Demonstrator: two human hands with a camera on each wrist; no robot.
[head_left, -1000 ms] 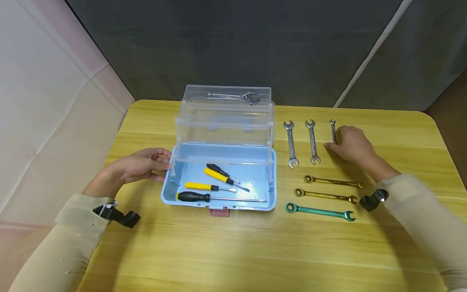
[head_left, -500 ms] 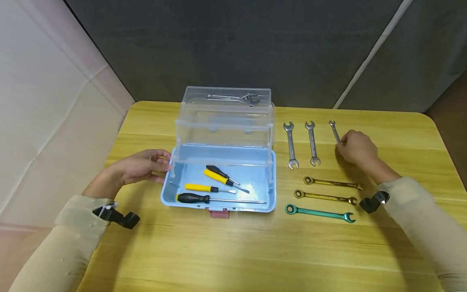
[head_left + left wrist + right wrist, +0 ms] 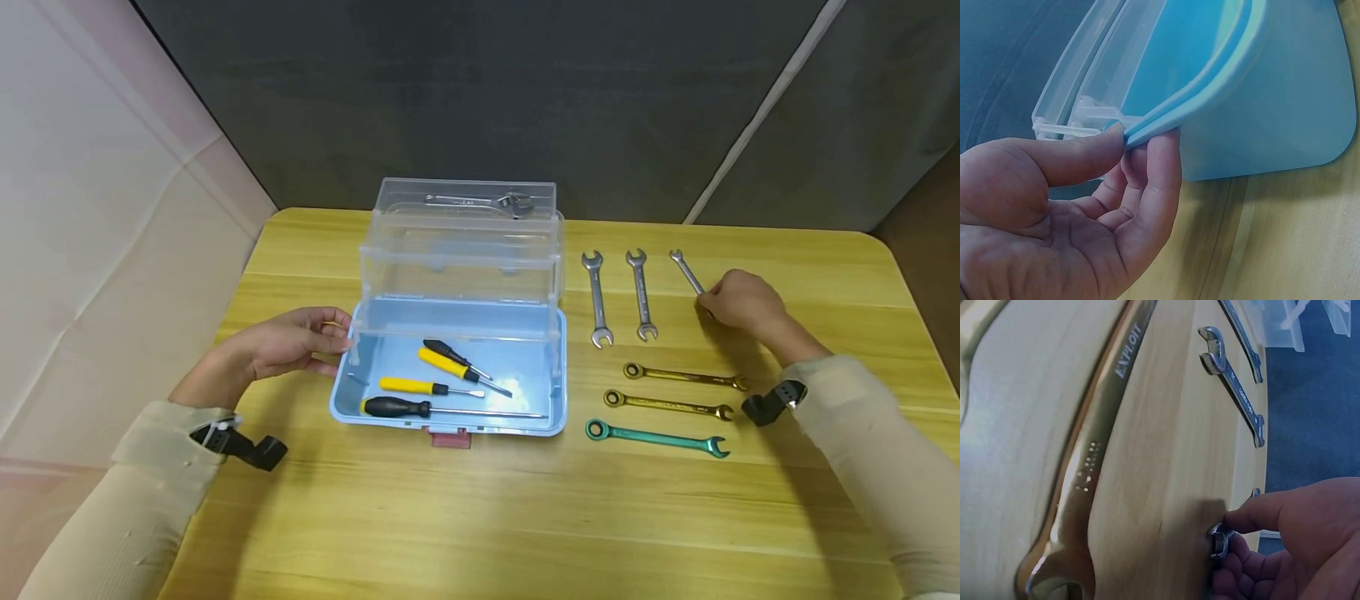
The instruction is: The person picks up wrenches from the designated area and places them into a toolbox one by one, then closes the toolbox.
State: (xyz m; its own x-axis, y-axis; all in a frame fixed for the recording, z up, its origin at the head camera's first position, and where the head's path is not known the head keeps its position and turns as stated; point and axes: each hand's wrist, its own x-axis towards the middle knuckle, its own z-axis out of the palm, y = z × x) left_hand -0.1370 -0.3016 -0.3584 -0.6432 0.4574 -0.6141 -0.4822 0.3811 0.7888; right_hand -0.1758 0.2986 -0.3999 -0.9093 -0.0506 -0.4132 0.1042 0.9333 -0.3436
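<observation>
My left hand (image 3: pixel 296 340) pinches the left rim of a light blue toolbox (image 3: pixel 336 400), thumb on top and fingers beneath, as the left wrist view shows. My right hand (image 3: pixel 744 300) holds the near end of a small silver open-end wrench (image 3: pixel 686 270), which slants away to the left over the table. In the right wrist view, thumb and fingers pinch this wrench (image 3: pixel 1219 542) close to its jaw. Two larger silver wrenches, one on the left (image 3: pixel 597 298) and one in the middle (image 3: pixel 641 293), lie side by side left of it.
Inside the toolbox lie several screwdrivers, among them a long black one (image 3: pixel 397 406). Its clear trays (image 3: pixel 461 275) stand raised at the back, an adjustable wrench (image 3: pixel 480 202) on top. Two gold wrenches, upper (image 3: pixel 682 375) and lower (image 3: pixel 667 405), and a green wrench (image 3: pixel 656 437) lie at right.
My right hand has moved a little right and toward me, turning the small wrench from nearly upright to a slant. My left hand stays on the toolbox rim.
</observation>
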